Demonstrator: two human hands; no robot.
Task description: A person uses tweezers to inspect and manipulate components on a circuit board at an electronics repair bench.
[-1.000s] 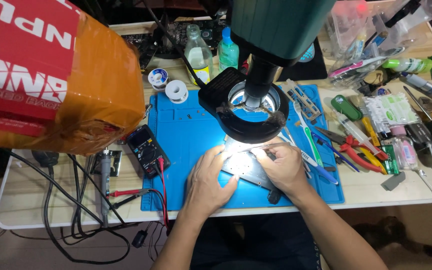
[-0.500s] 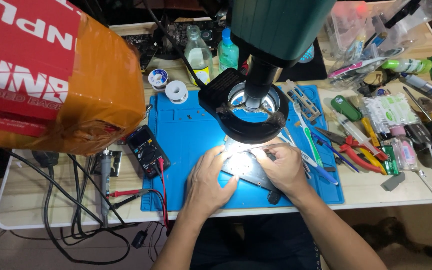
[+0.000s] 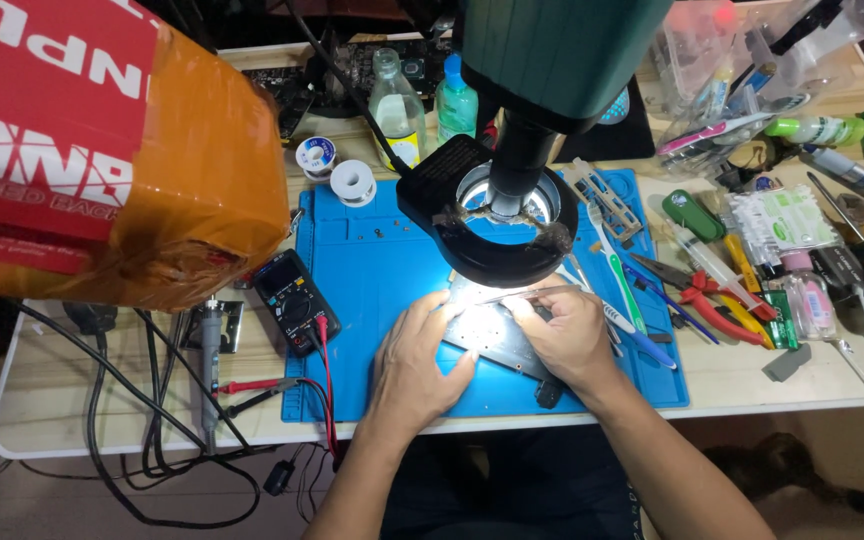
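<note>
Pale wood, the tabletop carries a blue work mat at its middle, and near the mat's front edge we see a dark flat board lying brightly lit under the black ring light of a green microscope. Our left hand rests on the mat with fingers curled, its fingertips touching the board's left end. Our right hand pinches thin metal tweezers, tips pointing left over the board. A black multimeter lies at the mat's left edge, red-handled pliers just off its right edge, and two solder spools by its back left corner.
</note>
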